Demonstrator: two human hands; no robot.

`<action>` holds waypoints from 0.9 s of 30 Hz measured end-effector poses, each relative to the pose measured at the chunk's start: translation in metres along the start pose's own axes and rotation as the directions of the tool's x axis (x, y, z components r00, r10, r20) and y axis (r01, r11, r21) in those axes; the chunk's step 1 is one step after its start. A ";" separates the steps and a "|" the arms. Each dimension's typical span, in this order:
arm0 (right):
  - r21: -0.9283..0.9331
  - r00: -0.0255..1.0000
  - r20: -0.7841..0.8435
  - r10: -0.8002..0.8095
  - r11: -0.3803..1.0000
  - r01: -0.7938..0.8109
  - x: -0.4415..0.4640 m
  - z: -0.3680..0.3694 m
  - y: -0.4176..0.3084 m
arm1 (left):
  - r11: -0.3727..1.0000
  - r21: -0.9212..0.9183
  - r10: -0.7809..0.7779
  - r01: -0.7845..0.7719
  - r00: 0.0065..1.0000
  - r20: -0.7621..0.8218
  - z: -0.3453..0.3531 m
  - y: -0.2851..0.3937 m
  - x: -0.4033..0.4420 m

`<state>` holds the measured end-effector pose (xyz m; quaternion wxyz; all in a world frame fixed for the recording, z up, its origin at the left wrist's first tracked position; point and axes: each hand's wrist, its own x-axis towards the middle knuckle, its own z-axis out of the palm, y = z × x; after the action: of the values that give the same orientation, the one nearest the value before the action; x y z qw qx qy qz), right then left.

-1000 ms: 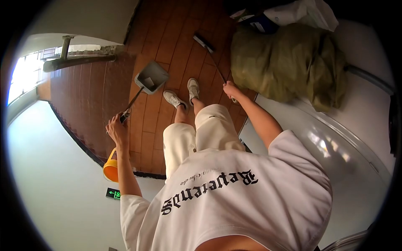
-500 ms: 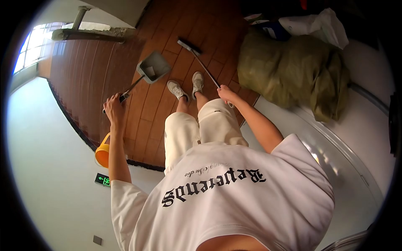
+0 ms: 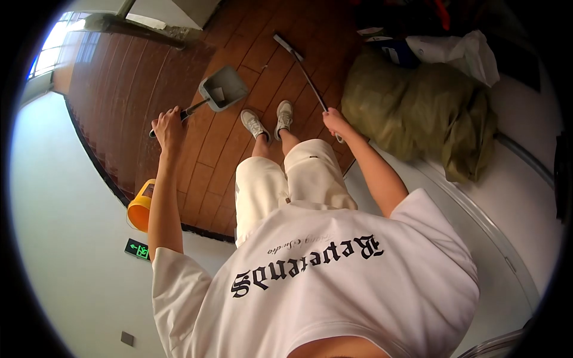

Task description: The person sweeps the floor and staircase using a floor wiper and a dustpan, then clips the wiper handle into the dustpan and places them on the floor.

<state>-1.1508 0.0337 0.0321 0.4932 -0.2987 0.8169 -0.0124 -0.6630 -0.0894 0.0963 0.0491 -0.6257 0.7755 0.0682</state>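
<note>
My left hand is wrapped round the dark handle of a grey dustpan. The pan is beyond the hand to its right, with its hollow side showing and a small pale piece inside. On the right, my right hand grips the upper end of a thin broom. The broom's narrow head is on the brown floor, ahead of my shoes and to the right of the dustpan. Fine debris is too small to make out.
A large olive-green covered bundle lies at the right, with a white bag behind it. A yellow bucket is beside my left forearm. A pipe crosses the upper left. My shoes are between the tools.
The broom head swung left, then back right and farther out, as my right hand shifted. The dustpan moved slightly up and right in view. Both hands kept their grips.
</note>
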 end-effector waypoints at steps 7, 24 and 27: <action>-0.060 0.981 0.193 0.012 0.998 -0.001 0.018 0.061 -0.016 | 1.000 -0.022 0.004 -0.005 1.000 -0.021 0.007 0.002 -0.001; 0.156 0.895 0.437 0.086 0.973 -0.170 -0.016 -0.036 -0.041 | 0.999 -0.052 -0.006 0.006 1.000 0.010 0.008 0.002 0.000; 0.092 0.942 0.331 0.051 0.992 -0.086 -0.006 -0.019 -0.039 | 0.998 -0.058 -0.012 0.013 1.000 0.017 0.009 0.001 -0.002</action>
<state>-1.1451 -0.0006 0.0592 0.6374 -0.2414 0.7316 0.0117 -0.6633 -0.0856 0.0875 0.0376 -0.6312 0.7688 0.0956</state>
